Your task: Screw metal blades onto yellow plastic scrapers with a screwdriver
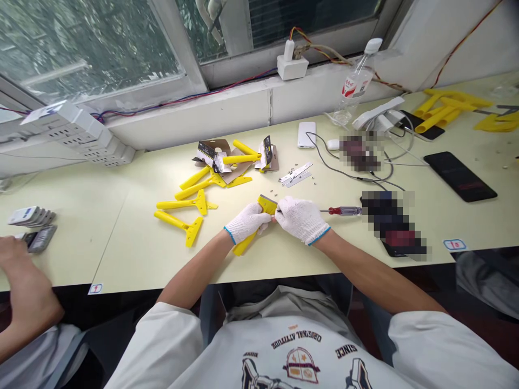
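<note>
My left hand point(248, 222), in a white knit glove, is closed around a yellow scraper point(266, 204). The scraper's wide head points up and away, and its handle slants down below the glove. My right hand point(299, 219), gloved too, has its fingers pinched together at the right side of that head; what they hold is hidden. A screwdriver point(344, 210) with a red and clear handle lies to the right, its tip hidden by my right glove. Several yellow scrapers point(193, 231) lie to the left. Beyond my hands are thin metal blades point(297, 174) and small screws point(274, 194).
Opened cardboard packaging point(211, 154) lies at the back. A power bank point(306, 134), cables, a bottle point(353, 89) and a black phone point(460, 176) are to the right, with more yellow handles point(441, 112). White boxes point(81, 132) stand back left. Another person's arm point(24, 292) rests at left.
</note>
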`<state>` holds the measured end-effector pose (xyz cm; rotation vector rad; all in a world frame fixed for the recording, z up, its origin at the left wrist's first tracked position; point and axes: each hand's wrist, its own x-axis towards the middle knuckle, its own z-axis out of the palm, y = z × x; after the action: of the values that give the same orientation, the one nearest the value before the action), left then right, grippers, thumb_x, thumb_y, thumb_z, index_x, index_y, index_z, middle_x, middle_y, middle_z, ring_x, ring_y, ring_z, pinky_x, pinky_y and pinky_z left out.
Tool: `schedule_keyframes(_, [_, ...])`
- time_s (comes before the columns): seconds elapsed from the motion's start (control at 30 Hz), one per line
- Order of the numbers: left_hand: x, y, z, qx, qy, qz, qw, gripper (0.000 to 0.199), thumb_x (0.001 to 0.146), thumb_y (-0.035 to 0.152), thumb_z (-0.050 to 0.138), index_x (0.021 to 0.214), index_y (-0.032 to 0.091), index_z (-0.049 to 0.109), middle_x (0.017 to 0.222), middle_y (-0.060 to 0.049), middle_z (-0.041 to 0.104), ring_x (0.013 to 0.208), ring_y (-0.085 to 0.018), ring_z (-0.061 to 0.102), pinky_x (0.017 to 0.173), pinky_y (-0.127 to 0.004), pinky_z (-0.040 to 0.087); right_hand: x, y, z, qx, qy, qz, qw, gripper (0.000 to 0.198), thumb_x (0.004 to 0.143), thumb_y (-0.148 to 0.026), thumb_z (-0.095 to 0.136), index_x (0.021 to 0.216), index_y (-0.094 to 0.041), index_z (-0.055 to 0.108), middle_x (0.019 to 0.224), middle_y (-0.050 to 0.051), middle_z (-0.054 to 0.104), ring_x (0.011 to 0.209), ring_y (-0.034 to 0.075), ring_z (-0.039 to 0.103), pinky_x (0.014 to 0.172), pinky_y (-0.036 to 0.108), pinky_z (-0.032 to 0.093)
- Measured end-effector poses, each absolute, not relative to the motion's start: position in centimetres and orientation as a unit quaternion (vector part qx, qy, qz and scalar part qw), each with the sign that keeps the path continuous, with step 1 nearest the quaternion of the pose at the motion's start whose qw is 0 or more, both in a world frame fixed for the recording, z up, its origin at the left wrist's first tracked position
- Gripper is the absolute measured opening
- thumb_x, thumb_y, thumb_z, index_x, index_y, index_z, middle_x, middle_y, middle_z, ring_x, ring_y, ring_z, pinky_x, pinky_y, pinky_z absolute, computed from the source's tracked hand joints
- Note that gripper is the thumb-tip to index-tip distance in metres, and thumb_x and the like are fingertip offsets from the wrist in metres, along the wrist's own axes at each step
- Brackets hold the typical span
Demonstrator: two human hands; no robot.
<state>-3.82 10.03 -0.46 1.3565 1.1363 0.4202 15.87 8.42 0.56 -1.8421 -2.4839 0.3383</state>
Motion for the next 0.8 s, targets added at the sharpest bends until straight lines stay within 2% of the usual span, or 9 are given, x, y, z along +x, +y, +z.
schedule_keyframes(0.1, [-3.9,10.1,-0.7,0.567,0.481,0.197,0.640,0.021,0.083,0.033,0.068,0.071,0.018,0.061,0.056,0.001,0.054,0.049,-0.011,0.047,0.053,-0.026,0.038,15.8,8.6,0.3,-0.598,-0.794,0.106,0.006,0.052,0.113,-0.045,0.053,0.130,0.001,0.072,0.117,0.024,0.071,0.106,0.026,0.069,0.093,0.034,0.047])
schedule_keyframes(0.2, [-3.9,10.3,-0.9,0.552,0.475,0.203,0.655,0.014,0.083,0.030,0.066,0.080,0.017,0.066,0.057,0.002,0.054,0.049,-0.011,0.047,0.052,-0.026,0.039,16.0,8.6,0.4,-0.598,-0.795,0.100,0.005,0.052,0.114,-0.043,0.048,0.134,0.000,0.071,0.120,0.024,0.071,0.103,0.024,0.067,0.088,0.031,0.042])
schedule_keyframes(0.37, [-4.1,10.3,-1.2,0.555,0.485,0.201,0.645,0.014,0.084,0.028,0.067,0.075,0.018,0.062,0.057,0.001,0.055,0.048,-0.011,0.049,0.052,-0.026,0.039,16.2,8.7,0.8,-0.580,-0.809,0.101,0.005,0.046,0.115,-0.038,0.047,0.135,-0.005,0.072,0.127,0.020,0.071,0.100,0.020,0.066,0.083,0.029,0.037])
schedule_keyframes(0.6, [-4.1,10.1,-1.2,0.575,0.490,0.196,0.625,0.017,0.084,0.027,0.070,0.072,0.018,0.062,0.054,0.000,0.057,0.048,-0.012,0.048,0.052,-0.025,0.037,16.1,8.8,0.7,-0.576,-0.810,0.104,-0.009,0.046,0.115,-0.036,0.046,0.136,-0.004,0.072,0.123,0.020,0.072,0.097,0.020,0.067,0.084,0.029,0.037])
schedule_keyframes(0.8, [-4.3,10.3,-1.6,0.582,0.487,0.189,0.623,0.019,0.085,0.028,0.065,0.069,0.018,0.060,0.055,0.000,0.056,0.049,-0.011,0.048,0.053,-0.025,0.037,16.1,8.7,0.7,-0.586,-0.803,0.104,-0.021,0.052,0.117,-0.039,0.043,0.138,0.000,0.070,0.123,0.024,0.071,0.103,0.022,0.068,0.089,0.029,0.040])
